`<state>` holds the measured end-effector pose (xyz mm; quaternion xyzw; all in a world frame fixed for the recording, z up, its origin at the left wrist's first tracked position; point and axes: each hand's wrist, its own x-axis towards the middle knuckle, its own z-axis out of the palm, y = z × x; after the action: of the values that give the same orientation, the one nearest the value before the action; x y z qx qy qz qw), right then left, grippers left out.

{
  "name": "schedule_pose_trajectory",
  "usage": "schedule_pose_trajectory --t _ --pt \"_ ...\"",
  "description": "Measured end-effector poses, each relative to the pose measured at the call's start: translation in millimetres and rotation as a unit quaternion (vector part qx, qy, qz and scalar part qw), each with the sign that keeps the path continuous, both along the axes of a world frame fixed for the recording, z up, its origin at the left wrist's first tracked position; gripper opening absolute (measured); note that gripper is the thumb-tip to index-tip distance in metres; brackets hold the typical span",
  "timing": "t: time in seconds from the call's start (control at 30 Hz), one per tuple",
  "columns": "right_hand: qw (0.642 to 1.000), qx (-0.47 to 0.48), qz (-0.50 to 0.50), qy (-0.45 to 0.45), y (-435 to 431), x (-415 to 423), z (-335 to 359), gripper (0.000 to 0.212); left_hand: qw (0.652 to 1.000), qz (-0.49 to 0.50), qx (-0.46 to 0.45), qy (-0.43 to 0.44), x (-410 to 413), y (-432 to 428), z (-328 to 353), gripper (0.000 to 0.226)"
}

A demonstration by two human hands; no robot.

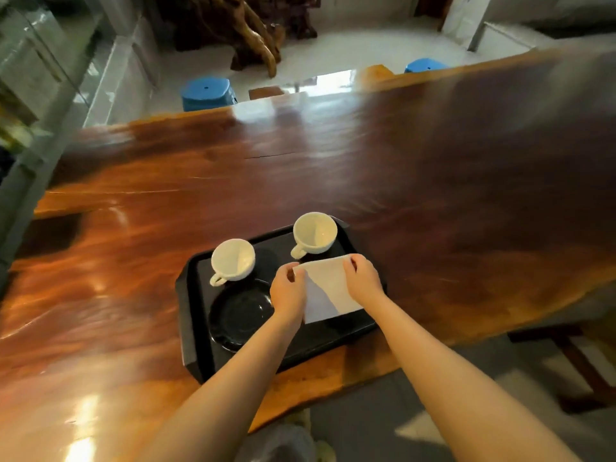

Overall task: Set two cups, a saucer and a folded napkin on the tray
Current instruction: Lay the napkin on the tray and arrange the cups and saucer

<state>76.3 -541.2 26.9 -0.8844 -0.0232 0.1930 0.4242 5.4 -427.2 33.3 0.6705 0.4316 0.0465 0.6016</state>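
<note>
A black tray [191, 315] lies on the wooden table near its front edge. Two white cups stand upright on it: one [232, 261] at the far left, the other [315, 234] at the far right corner. A black saucer [238, 315] rests on the tray's near left part. A white folded napkin [325, 290] lies over the tray's right part. My left hand [288, 290] pinches the napkin's far left corner and my right hand [363, 278] pinches its far right corner.
The long glossy wooden table [300, 161] stretches away and to both sides. Two blue stools [208, 93] stand beyond its far edge, with a carved wooden piece [253, 35] behind them. A wooden seat frame [573, 358] sits low at the right.
</note>
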Motion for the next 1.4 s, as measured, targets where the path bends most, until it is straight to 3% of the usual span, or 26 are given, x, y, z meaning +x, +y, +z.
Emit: schedule_pose_trajectory --t 0.3,0.47,0.63,0.83,1.03,1.2,1.3,1.4 --pt "0.993 -0.106 -0.007 0.051 13.0 34.4 -48.9 0.03 0.99 -0.058 0.037 0.126 26.5 22.6 -53.0 0.031" --pt "0.988 -0.148 -0.017 0.044 20.6 42.5 -65.9 0.029 0.985 -0.098 0.072 0.126 36.3 21.0 -58.2 0.034" --pt "0.978 -0.196 0.065 -0.03 21.0 47.9 -63.8 0.034 0.983 -0.09 0.114 0.113 34.4 16.2 -62.4 0.048" --pt "0.969 -0.171 0.178 -0.026 -1.7 39.4 -68.4 0.047 0.985 -0.079 0.103 0.114 11.3 -14.5 -68.1 0.061" --pt "0.967 -0.152 0.203 -0.001 -12.5 38.1 -68.4 0.055 0.986 -0.019 0.114 0.118 12.0 -31.7 -62.4 0.059" --pt "0.987 -0.022 0.159 0.018 3.2 77.6 -53.7 0.062 0.988 0.033 0.118 0.095 39.5 -3.7 -46.4 0.066" --pt "0.986 0.019 0.159 0.053 17.6 109.2 -46.5 0.076 0.986 -0.003 0.122 0.111 68.9 15.5 -42.8 0.073" --pt "0.974 0.058 0.216 0.044 26.0 119.5 -42.4 0.076 0.98 -0.047 0.139 0.132 84.9 22.1 -50.2 0.064"
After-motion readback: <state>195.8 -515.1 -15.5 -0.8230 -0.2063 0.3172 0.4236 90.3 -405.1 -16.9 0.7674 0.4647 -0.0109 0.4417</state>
